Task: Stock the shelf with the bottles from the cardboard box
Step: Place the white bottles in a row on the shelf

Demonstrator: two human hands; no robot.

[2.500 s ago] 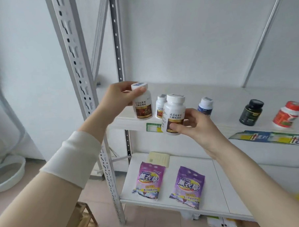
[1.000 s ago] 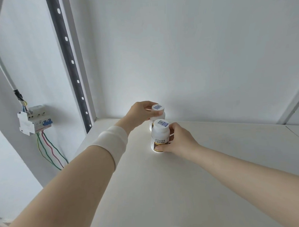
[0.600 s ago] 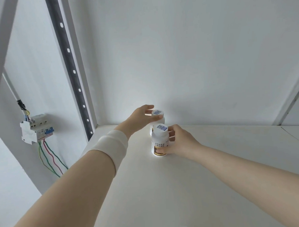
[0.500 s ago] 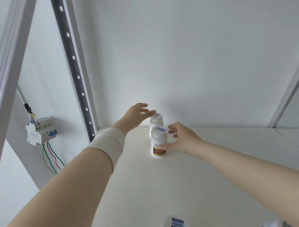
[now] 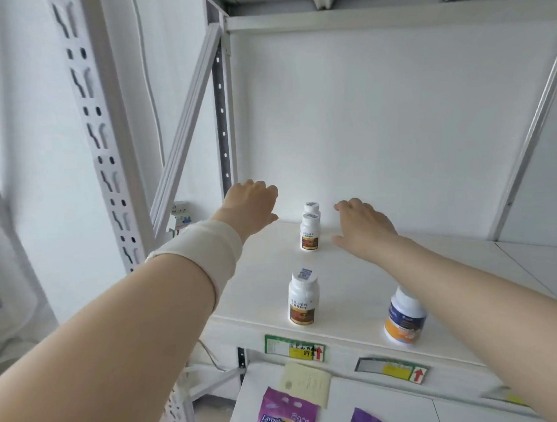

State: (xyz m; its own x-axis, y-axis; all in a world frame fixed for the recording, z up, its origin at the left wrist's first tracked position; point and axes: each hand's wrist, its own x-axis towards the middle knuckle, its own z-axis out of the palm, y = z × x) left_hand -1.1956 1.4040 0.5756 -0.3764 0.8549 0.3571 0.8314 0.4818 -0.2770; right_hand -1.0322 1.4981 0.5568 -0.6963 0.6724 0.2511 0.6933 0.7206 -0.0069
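Note:
Two white bottles with brown labels stand one behind the other deep on the white shelf (image 5: 261,275): the nearer bottle (image 5: 309,232) and the rear bottle (image 5: 312,206), mostly hidden behind it. My left hand (image 5: 249,203) hovers to their left, fingers apart, holding nothing. My right hand (image 5: 362,226) is to their right, also off the bottles and empty. A third matching bottle (image 5: 303,298) stands near the shelf's front edge. The cardboard box is out of view.
A white bottle with a blue and orange label (image 5: 405,320) stands at the front, partly behind my right forearm. Price tags (image 5: 294,349) hang on the shelf edge. Purple lavender bags (image 5: 284,413) lie on the lower shelf. The rack's upright post (image 5: 108,154) stands at left.
Both hands have let go of the two bottles and pulled away to either side. The camera has drawn back, bringing the shelf's front edge and the front bottles into view.

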